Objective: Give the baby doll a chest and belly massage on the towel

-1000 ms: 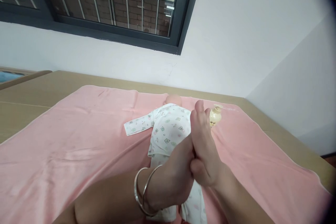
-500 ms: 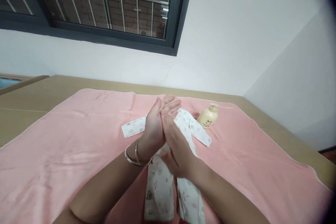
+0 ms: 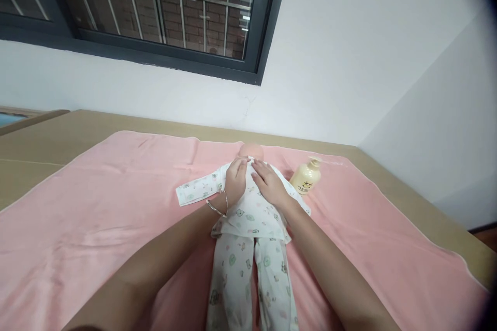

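A baby doll dressed in a white top (image 3: 248,217) and white trousers (image 3: 233,264) with small green and brown prints lies stretched out in front of me. Its smooth pinkish head (image 3: 251,150) shows just beyond my fingertips. My left hand (image 3: 236,181), with bangles at the wrist, rests flat on the left side of the doll's upper body. Across from it, my right hand (image 3: 269,181) lies flat on the right side, fingers extended. Neither hand grasps anything. A cream-coloured pump bottle (image 3: 306,176) stands tilted in view, close to the doll's right sleeve.
The doll and bottle are on a pink blanket (image 3: 116,207) spread over a tan surface (image 3: 34,165). Behind it rises a white wall (image 3: 318,62) with a dark-framed, barred window (image 3: 166,51). A wooden ledge (image 3: 39,120) sits at the far left.
My hands were pressed palm to palm above the doll. They have parted and come down onto its upper body, uncovering the top and head.
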`<act>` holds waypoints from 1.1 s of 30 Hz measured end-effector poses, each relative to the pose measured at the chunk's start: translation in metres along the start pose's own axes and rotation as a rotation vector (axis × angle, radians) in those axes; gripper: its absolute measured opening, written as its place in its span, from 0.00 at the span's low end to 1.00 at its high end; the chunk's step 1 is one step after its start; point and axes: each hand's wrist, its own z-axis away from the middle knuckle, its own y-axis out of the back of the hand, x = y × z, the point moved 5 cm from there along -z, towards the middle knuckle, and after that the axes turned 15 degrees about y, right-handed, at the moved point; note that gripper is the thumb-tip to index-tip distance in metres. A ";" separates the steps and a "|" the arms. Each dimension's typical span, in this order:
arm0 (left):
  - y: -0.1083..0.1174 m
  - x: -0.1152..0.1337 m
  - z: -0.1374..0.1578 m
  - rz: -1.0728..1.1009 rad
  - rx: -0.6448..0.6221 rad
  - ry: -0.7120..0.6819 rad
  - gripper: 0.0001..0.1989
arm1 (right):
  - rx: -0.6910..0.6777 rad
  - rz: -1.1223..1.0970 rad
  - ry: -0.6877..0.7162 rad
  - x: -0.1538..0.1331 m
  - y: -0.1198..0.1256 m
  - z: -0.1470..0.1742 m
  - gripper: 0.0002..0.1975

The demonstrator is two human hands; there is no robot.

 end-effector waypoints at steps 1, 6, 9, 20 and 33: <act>0.000 -0.001 0.001 -0.010 0.008 0.006 0.15 | 0.010 0.053 -0.065 0.001 0.000 0.006 0.25; 0.005 -0.001 0.010 -0.050 0.072 0.007 0.14 | -0.003 0.268 -0.222 -0.026 -0.005 0.022 0.28; 0.005 0.000 0.015 -0.071 0.066 -0.056 0.14 | -0.090 0.176 0.040 -0.045 -0.010 0.007 0.25; 0.006 -0.014 0.013 -0.247 0.076 -0.112 0.13 | -0.049 0.211 -0.192 -0.012 -0.007 -0.002 0.27; 0.003 -0.019 0.009 -0.646 0.156 -0.168 0.19 | 0.056 0.223 -0.233 0.003 0.003 0.003 0.26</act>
